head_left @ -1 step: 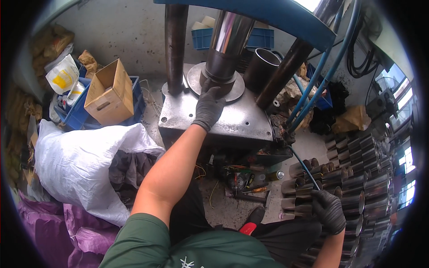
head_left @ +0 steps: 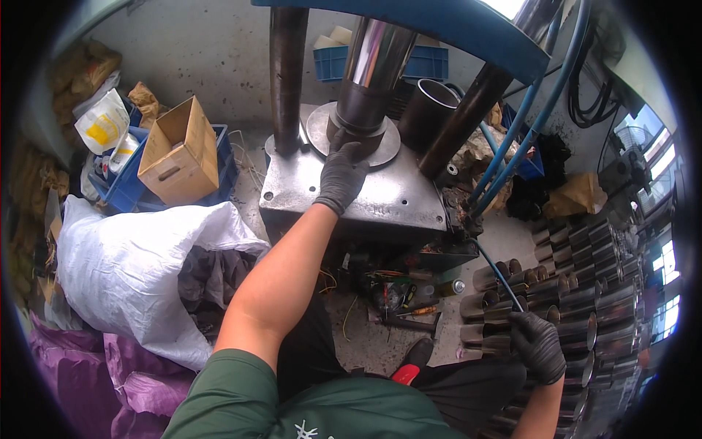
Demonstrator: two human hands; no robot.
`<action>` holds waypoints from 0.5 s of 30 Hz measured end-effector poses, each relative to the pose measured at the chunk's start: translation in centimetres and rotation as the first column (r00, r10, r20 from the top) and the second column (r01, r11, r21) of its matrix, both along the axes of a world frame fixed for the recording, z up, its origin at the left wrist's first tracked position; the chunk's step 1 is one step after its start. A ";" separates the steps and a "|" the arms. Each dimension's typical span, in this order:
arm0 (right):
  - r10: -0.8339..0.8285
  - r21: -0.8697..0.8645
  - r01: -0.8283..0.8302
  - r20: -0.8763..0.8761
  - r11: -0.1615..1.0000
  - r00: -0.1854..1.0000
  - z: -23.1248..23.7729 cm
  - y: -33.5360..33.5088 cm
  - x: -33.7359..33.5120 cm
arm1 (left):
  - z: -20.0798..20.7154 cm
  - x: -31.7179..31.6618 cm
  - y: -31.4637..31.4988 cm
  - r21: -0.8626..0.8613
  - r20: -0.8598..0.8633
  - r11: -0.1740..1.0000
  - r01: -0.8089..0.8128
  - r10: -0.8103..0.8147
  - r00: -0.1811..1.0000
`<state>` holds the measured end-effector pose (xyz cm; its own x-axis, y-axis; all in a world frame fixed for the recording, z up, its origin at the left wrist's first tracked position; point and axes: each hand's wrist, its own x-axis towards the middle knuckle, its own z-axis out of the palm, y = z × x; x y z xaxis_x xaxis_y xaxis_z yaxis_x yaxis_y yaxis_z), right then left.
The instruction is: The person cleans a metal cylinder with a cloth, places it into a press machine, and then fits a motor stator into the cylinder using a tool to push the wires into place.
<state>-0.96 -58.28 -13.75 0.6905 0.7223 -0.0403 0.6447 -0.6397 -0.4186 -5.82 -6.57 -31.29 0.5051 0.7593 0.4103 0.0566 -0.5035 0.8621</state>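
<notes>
My gloved left hand reaches up to the press, thumb and a finger closed against a dark metal ring. The ring sits on a round steel plate, under the press's shiny ram. Beneath the plate is the flat steel press bed. Low on the right, my gloved right hand is wrapped round the end of a thin blue lever that slants up to the press's side. The other fingers of my left hand are partly hidden.
Rows of metal tubes lie at the right. A dark cylinder stands behind the bed, between thick columns. A white sack, a cardboard box and a blue crate are at the left. Tools, including a hammer, lie below.
</notes>
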 end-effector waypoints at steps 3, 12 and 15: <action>0.263 -0.290 -0.247 0.015 0.925 0.965 0.3 -0.4 -0.1 | 0.4 0.0 -0.4 0.003 -0.007 1.000 -0.003 0.003 1.000; 0.198 -0.215 -0.198 -0.023 0.956 0.980 0.3 -0.6 0.5 | 0.7 -0.3 -0.5 -0.022 -0.018 1.000 0.004 -0.005 1.000; 0.172 -0.168 -0.176 -0.039 0.970 0.984 0.4 -0.5 0.3 | 0.7 -0.1 -0.6 -0.026 -0.014 1.000 0.003 -0.004 1.000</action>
<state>-0.64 -58.74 -13.36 0.5524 0.8121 -0.1878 0.7433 -0.5819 -0.3299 -5.88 -7.15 -30.57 0.5136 0.7677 0.3833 0.0672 -0.4813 0.8740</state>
